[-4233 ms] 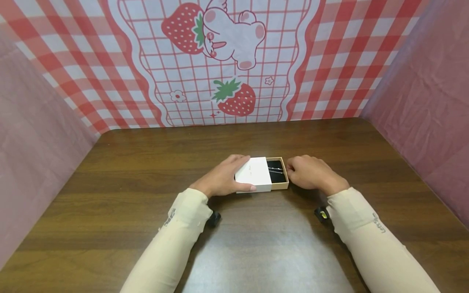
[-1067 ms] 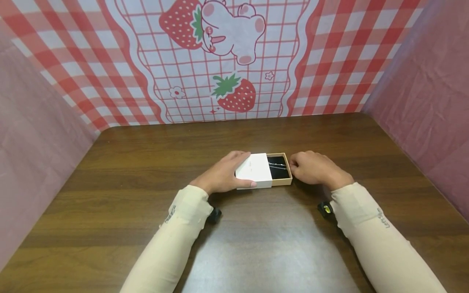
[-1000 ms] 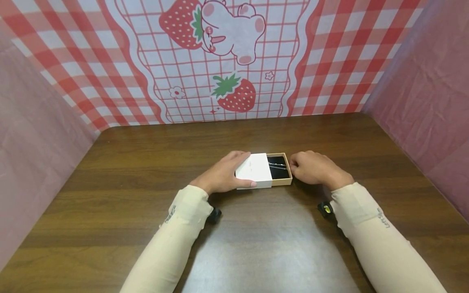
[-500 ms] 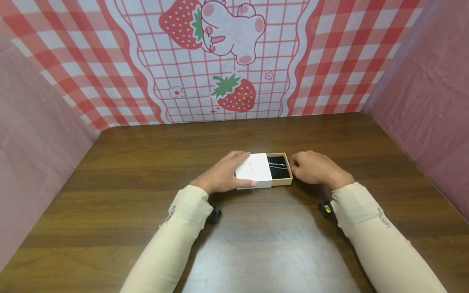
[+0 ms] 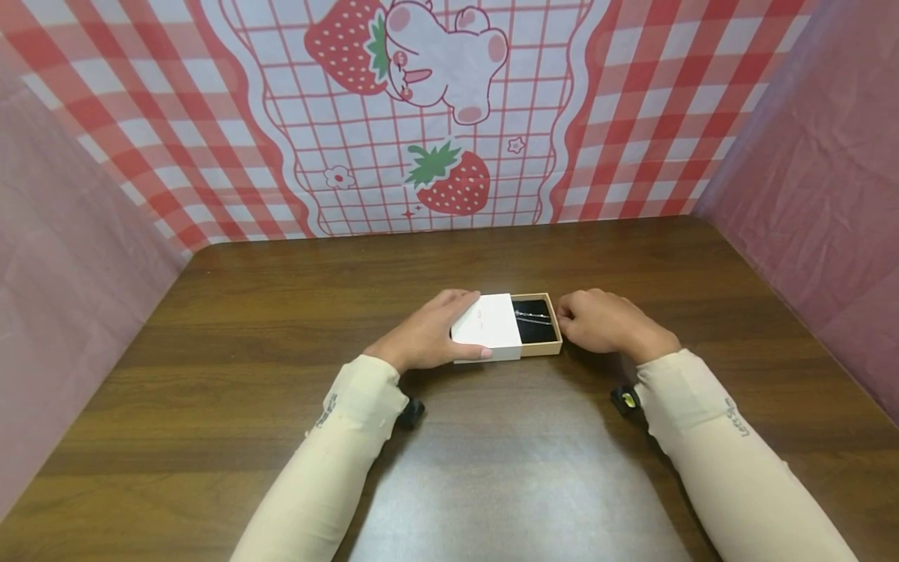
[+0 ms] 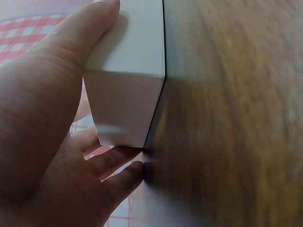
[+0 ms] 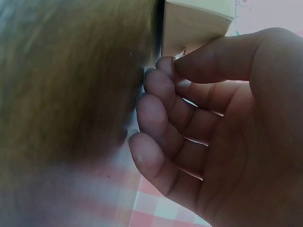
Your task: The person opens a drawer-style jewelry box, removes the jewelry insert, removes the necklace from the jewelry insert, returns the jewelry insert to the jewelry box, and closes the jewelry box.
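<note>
A small white jewelry box sleeve (image 5: 497,324) lies flat on the table, its tan drawer (image 5: 541,350) sticking partly out to the right. On the drawer's black insert (image 5: 531,332) rests a thin silver chain (image 5: 535,319); part of it is hidden under the sleeve. My left hand (image 5: 428,333) grips the sleeve, thumb on the near side and fingers at the far side. At the drawer's right end, my right hand (image 5: 604,321) has curled fingers. In the right wrist view, its thumb and index finger pinch a small pull tab (image 7: 180,54) on the drawer's end.
The brown wooden table (image 5: 463,468) extends around the box. A red-and-white checked cloth (image 5: 646,117) with strawberries stands behind it, and pink cloth (image 5: 822,195) hangs at both sides. Small black wrist cameras sit under both wrists.
Since the oldest frame, my right hand has moved slightly right and the drawer has slid a little further out of the sleeve. Over the last second the drawer has barely moved; my left hand stays put.
</note>
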`<action>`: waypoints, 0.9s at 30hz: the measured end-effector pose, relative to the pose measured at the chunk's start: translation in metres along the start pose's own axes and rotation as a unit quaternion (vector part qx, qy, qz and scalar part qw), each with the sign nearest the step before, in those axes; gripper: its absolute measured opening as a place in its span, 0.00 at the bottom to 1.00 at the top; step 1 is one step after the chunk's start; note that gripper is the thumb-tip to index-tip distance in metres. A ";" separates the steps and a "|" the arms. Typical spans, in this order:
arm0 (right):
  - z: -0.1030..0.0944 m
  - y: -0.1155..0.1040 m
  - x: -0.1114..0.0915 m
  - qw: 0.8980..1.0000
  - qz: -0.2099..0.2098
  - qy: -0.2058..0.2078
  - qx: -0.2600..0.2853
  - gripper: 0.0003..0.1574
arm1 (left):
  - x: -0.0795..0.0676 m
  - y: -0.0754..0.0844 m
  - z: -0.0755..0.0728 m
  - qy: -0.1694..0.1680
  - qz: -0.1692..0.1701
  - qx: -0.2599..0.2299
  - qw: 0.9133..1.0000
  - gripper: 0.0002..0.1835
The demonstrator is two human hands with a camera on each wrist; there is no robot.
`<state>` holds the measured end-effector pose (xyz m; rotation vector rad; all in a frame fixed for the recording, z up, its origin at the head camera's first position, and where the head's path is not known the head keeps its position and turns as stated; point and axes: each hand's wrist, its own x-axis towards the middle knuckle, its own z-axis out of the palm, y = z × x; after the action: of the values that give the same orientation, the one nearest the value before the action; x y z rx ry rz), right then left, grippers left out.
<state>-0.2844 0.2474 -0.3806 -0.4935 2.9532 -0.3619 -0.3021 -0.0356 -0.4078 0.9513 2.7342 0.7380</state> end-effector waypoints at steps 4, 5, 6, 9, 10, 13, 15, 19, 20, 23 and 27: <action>0.000 0.000 0.000 1.000 0.002 -0.004 0.003 0.10 | 0.000 0.000 0.000 -0.001 -0.002 0.001 1.000 0.54; 0.000 0.000 0.000 1.000 0.003 -0.005 0.004 0.10 | 0.000 0.000 0.000 -0.002 -0.002 0.001 1.000 0.54; 0.000 0.000 0.000 1.000 0.004 -0.006 0.005 0.10 | 0.000 0.000 0.000 -0.002 -0.002 0.001 1.000 0.54; 0.000 0.001 0.000 1.000 0.004 -0.004 0.004 0.10 | 0.000 0.000 -0.001 -0.003 -0.002 0.001 1.000 0.54; 0.000 0.001 0.000 1.000 0.003 -0.003 0.004 0.10 | 0.000 0.000 -0.001 -0.003 -0.002 0.001 1.000 0.54; 0.000 0.002 0.000 1.000 0.000 -0.002 0.005 0.09 | 0.000 0.000 0.000 -0.005 -0.002 0.000 1.000 0.53; 0.001 0.003 0.000 1.000 -0.002 -0.001 0.005 0.09 | -0.001 0.000 0.000 -0.006 -0.003 -0.001 1.000 0.53; 0.001 0.004 0.000 1.000 -0.006 0.002 0.002 0.10 | 0.000 0.000 0.000 -0.006 -0.004 -0.002 1.000 0.53; 0.001 0.004 0.000 1.000 -0.006 0.002 0.001 0.10 | 0.000 0.000 0.000 -0.006 -0.004 -0.001 1.000 0.53; 0.001 0.004 0.000 1.000 -0.005 0.001 0.001 0.10 | 0.000 -0.001 0.000 -0.005 -0.002 0.001 1.000 0.53; 0.000 0.004 0.000 1.000 -0.003 -0.001 0.000 0.09 | 0.000 -0.001 0.000 -0.003 0.000 0.003 1.000 0.54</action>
<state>-0.2855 0.2514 -0.3814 -0.5030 2.9505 -0.3630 -0.3025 -0.0361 -0.4081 0.9545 2.7316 0.7264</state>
